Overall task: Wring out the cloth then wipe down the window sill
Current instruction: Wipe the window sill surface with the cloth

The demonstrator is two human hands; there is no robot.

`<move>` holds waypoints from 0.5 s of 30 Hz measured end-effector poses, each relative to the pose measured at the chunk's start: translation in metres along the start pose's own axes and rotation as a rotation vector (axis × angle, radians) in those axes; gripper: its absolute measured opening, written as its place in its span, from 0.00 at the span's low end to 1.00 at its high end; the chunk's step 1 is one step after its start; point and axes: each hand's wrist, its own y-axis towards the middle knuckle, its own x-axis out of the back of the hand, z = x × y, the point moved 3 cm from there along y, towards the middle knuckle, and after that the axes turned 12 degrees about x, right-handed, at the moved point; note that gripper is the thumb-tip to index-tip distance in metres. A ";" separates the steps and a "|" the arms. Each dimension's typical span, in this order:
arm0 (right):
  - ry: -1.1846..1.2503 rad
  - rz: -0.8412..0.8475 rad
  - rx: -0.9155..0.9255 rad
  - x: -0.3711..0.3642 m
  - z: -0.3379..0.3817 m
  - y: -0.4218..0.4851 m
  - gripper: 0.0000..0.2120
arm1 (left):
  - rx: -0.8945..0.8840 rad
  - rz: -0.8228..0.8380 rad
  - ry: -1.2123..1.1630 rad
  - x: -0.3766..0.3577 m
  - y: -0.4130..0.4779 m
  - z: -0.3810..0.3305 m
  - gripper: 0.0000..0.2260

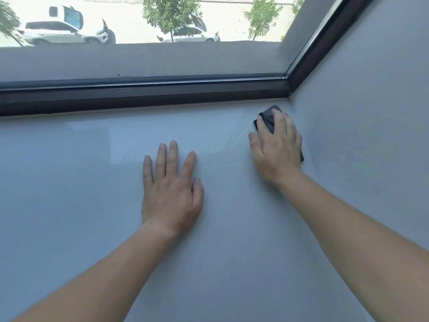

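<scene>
Dark grey crumpled cloth pressed onto the pale glossy window sill, just below the right end of the dark brown window frame, beside the pale side wall. Covered by the right hand, fingers apparently near straight, pressing rather than curling round. Left hand flat on the sill, well below the frame's middle, fingers straight, spread, holding nothing.
</scene>
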 end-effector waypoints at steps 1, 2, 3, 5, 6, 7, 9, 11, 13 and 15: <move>0.017 0.009 0.084 -0.001 0.011 -0.017 0.30 | 0.000 -0.002 0.003 0.001 0.000 0.000 0.28; 0.020 0.032 0.182 -0.002 0.019 -0.034 0.29 | -0.001 -0.005 0.005 0.001 0.000 0.000 0.28; 0.005 0.062 0.265 -0.003 0.023 -0.046 0.28 | -0.002 -0.009 0.006 0.001 0.001 -0.001 0.28; -0.035 0.090 0.300 -0.003 0.011 -0.041 0.27 | -0.001 -0.009 0.008 0.001 0.002 0.000 0.28; -0.049 0.073 0.232 -0.002 0.000 -0.028 0.27 | -0.001 -0.010 0.007 0.002 0.003 0.000 0.28; -0.055 0.057 0.133 -0.001 -0.011 -0.013 0.28 | -0.002 -0.012 0.005 0.002 0.003 0.000 0.28; -0.036 0.058 -0.038 0.001 -0.027 0.011 0.28 | -0.002 -0.008 0.006 0.002 0.002 -0.001 0.28; -0.010 0.052 -0.082 0.000 -0.023 0.014 0.28 | -0.005 -0.001 0.008 0.002 0.003 -0.002 0.28; 0.021 0.038 -0.003 -0.001 0.000 -0.006 0.29 | 0.000 -0.001 0.010 0.002 0.004 -0.001 0.28; 0.021 0.048 0.184 -0.002 0.029 -0.042 0.29 | 0.003 -0.007 0.017 0.003 0.005 -0.002 0.28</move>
